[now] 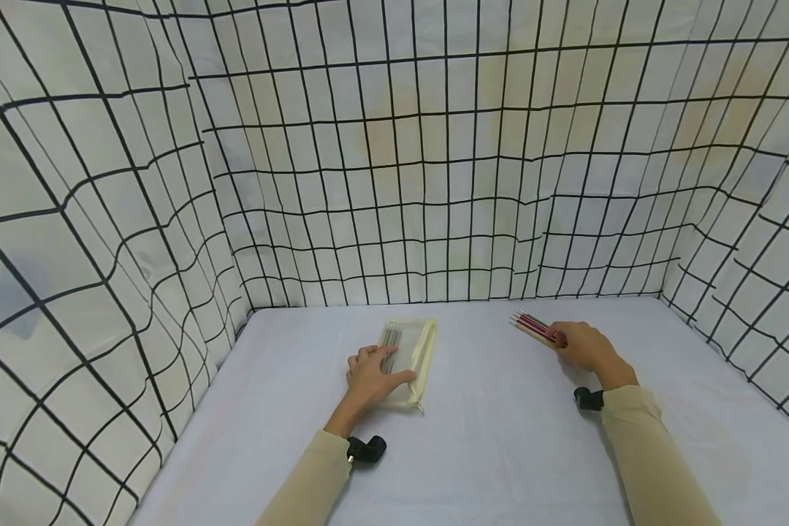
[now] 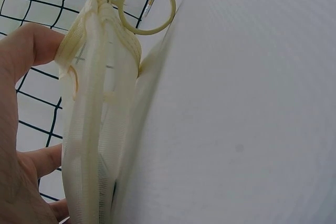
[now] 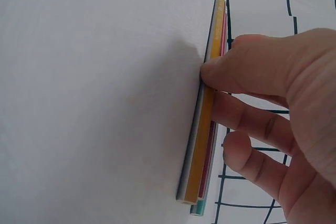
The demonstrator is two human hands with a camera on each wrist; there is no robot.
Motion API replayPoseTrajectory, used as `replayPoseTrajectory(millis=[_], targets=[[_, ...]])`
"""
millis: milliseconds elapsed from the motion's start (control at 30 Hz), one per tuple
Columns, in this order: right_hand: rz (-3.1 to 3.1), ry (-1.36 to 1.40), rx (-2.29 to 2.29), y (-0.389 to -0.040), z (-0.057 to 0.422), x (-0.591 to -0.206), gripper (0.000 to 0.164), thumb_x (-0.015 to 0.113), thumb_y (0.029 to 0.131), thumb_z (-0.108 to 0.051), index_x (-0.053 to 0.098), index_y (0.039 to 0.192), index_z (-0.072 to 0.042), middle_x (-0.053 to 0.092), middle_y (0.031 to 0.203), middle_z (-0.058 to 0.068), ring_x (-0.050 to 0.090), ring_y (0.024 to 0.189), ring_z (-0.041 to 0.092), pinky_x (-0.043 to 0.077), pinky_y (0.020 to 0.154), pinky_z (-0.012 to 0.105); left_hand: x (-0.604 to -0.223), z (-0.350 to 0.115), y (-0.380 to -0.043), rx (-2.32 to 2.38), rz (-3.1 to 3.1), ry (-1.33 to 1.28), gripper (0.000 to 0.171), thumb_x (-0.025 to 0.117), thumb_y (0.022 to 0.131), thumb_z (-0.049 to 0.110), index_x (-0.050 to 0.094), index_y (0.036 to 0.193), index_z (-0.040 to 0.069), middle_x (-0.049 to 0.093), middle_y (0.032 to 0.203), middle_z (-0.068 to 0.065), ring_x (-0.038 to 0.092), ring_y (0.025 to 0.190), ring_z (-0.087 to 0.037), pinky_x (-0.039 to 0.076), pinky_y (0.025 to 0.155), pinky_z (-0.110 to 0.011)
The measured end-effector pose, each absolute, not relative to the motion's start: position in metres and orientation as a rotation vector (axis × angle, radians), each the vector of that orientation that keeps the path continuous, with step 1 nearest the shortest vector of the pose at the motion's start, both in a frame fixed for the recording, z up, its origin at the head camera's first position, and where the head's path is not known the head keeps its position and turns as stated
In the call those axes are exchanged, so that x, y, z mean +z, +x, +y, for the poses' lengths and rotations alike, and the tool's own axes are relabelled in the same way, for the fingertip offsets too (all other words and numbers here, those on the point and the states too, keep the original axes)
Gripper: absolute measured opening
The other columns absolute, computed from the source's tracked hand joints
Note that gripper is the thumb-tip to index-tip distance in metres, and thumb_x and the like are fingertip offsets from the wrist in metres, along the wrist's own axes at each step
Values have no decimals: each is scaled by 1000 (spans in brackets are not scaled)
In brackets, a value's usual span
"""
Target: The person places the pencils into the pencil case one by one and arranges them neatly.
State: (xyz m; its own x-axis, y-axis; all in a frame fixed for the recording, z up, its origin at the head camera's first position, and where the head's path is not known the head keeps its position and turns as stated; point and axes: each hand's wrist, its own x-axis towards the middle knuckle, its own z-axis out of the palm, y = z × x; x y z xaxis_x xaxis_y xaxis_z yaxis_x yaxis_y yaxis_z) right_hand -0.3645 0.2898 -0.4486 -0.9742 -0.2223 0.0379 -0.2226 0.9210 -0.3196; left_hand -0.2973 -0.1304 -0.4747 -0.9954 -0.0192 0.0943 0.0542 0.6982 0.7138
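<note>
A pale yellow, see-through mesh zip pouch (image 1: 404, 387) lies on the white table left of the middle, with several slim grey sticks (image 1: 391, 337) visible inside. My left hand (image 1: 370, 378) holds it from above, thumb at the zipper side and fingers across the other side. In the left wrist view the thumb presses the zipper edge, and a cream ring pull (image 2: 173, 11) stands at its end. To the right, my right hand (image 1: 585, 345) pinches a bundle of pencils (image 1: 531, 324), yellow, dark red and green among them, close above or on the table; contact cannot be told.
White cloth covers the table (image 1: 473, 453). A black wire grid (image 1: 447, 201) over white sheeting rises at the back and both sides. Small black cameras (image 1: 367, 449) are strapped at the wrists.
</note>
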Motion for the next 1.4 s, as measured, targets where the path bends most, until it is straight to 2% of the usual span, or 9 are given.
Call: replayPoseTrajectory(millis=[333,667,1000,1233,1400], targets=[[-3074,385,522,-367,290,-449,32,67,90,-4,69,121,-10,67,94,5,56,78,21,45,66,34,-475,-130,-297,-1197,-2798,-32,76,76,74,48,61,142,17,42,150,-22,32,132,-43,29,107,-62],[-3059,382,512,-369,289,-448,33,68,87,-5,68,120,-11,70,98,10,58,79,22,49,69,38,-473,-130,-296,-1199,-2798,-35,78,78,72,51,61,141,18,42,150,-20,33,130,-41,30,105,-60],[-3050,372,745,-366,286,-443,40,66,90,-5,64,129,-9,68,104,14,58,76,22,48,55,32,-474,-130,-296,-1206,-2796,-29,78,79,73,51,61,142,18,42,149,-20,33,129,-40,31,105,-61],[-3009,392,818,-366,283,-441,41,67,89,-4,65,129,-8,68,103,13,59,86,24,48,65,32,-473,-130,-295,-1204,-2800,-24,78,78,73,51,60,142,18,42,150,-20,33,130,-41,30,105,-61],[-3006,382,883,-366,282,-439,44,69,87,-4,64,131,-7,67,106,15,60,89,26,49,69,33,-473,-130,-295,-1196,-2798,-34,78,78,73,50,60,142,17,42,150,-21,33,129,-41,30,105,-61]])
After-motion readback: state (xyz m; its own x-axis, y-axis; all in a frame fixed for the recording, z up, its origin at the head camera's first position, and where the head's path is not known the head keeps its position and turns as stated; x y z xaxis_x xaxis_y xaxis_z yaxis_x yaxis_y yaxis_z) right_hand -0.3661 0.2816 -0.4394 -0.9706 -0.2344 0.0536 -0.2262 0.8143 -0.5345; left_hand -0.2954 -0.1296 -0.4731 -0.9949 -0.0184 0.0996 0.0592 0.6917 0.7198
